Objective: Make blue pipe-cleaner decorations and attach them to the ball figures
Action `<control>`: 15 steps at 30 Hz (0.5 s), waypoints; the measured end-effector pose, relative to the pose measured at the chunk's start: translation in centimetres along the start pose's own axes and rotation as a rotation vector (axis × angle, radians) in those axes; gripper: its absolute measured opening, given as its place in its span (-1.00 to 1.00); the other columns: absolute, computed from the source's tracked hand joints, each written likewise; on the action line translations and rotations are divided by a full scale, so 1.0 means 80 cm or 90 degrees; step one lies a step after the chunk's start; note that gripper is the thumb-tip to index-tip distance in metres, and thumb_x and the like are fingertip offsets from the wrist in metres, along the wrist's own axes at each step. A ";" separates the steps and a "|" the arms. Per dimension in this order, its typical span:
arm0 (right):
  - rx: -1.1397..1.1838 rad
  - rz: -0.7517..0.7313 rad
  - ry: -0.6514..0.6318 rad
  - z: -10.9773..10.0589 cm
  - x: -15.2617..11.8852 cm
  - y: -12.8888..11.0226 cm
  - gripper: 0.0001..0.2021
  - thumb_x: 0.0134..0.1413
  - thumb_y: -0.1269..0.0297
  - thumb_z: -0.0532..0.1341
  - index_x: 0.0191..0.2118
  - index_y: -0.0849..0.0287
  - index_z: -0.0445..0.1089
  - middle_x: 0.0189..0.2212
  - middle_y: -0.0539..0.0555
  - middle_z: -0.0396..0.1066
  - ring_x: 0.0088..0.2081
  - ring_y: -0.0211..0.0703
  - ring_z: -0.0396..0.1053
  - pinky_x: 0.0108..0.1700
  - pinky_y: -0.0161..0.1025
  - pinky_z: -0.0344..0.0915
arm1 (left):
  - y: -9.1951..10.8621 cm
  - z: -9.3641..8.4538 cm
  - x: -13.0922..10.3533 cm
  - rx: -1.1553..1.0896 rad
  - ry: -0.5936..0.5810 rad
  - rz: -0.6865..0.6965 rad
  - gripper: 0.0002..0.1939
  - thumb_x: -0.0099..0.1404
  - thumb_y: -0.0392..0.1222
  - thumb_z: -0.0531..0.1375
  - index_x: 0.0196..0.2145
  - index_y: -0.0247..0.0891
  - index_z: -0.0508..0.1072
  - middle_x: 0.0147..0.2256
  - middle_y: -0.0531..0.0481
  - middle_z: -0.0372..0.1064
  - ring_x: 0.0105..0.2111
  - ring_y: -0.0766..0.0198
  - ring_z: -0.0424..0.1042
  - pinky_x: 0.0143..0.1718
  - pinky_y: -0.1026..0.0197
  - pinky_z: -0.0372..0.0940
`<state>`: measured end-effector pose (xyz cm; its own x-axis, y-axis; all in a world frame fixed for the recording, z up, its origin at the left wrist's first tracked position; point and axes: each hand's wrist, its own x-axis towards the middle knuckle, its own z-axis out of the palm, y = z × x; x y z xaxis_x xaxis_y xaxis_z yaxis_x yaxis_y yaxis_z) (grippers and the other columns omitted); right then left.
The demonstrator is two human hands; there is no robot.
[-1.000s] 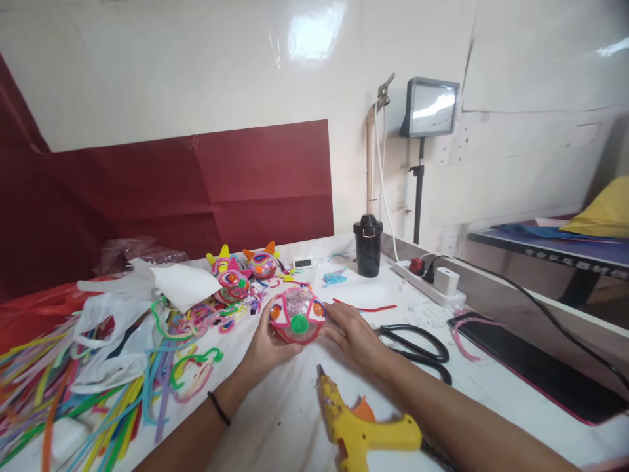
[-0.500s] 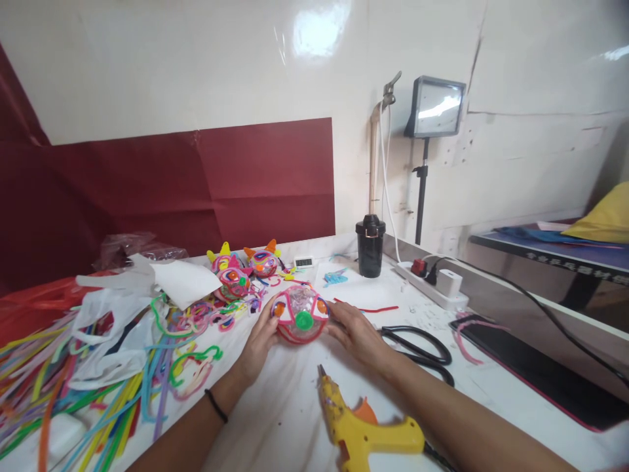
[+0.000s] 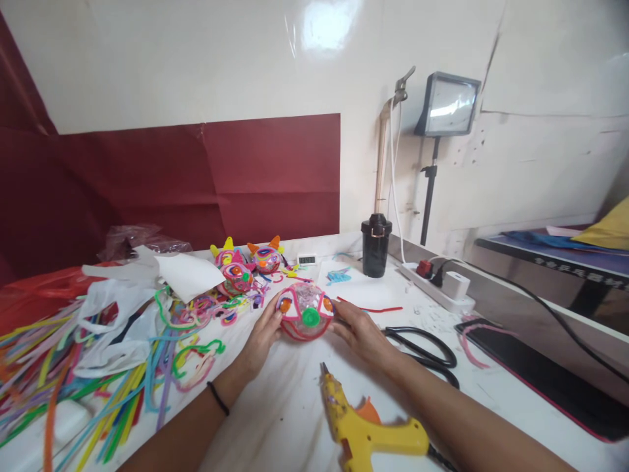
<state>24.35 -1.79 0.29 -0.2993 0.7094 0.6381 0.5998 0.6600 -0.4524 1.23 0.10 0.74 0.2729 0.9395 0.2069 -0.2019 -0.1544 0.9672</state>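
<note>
Because the left hand (image 3: 263,335) and right hand (image 3: 362,333) grasp the decorated ball (image 3: 309,303) from opposite sides, I should press lightly, evenly, clear of the glue gun (image 3: 361,432).

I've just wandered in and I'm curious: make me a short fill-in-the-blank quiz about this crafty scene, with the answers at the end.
1. Between the left hand and the right hand is a round craft piece whose front disc is coloured ____.
2. The body of the glue gun is ____.
3. A black band is worn just behind the ____ hand.
4. The lidded cup near the white power strip is ____.

Missing words: green; yellow; left; black.
</note>
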 end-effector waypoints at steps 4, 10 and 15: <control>0.014 0.009 0.004 0.000 0.000 0.000 -0.61 0.18 0.11 0.08 0.06 0.17 0.23 -0.13 0.21 0.41 -0.10 0.00 0.35 -0.08 -0.09 0.28 | 0.000 0.000 -0.001 -0.028 -0.016 -0.002 -0.42 0.24 0.07 0.09 0.19 -0.04 0.14 0.24 -0.04 0.04 0.18 -0.01 0.11 0.07 -0.03 0.17; 0.030 0.014 -0.004 -0.002 0.001 -0.005 -0.66 0.18 0.12 0.08 0.02 0.16 0.27 -0.17 0.18 0.43 -0.14 -0.02 0.36 -0.08 -0.09 0.27 | -0.001 0.002 -0.001 0.018 0.026 -0.015 -0.38 0.18 0.07 0.16 0.18 -0.04 0.18 0.19 -0.05 0.14 0.14 -0.04 0.17 0.05 -0.01 0.21; 0.036 0.024 -0.012 -0.004 0.001 -0.008 -0.66 0.18 0.10 0.08 0.00 0.16 0.28 -0.17 0.19 0.42 -0.16 -0.02 0.36 -0.14 -0.13 0.29 | -0.003 0.000 0.000 0.018 0.018 -0.017 -0.39 0.19 0.07 0.15 0.19 -0.03 0.16 0.20 -0.04 0.13 0.16 -0.02 0.14 0.07 -0.02 0.18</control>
<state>24.20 -2.19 0.85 -0.2920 0.7385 0.6078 0.5679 0.6452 -0.5111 1.29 0.12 0.52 0.2519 0.9515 0.1766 -0.1677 -0.1368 0.9763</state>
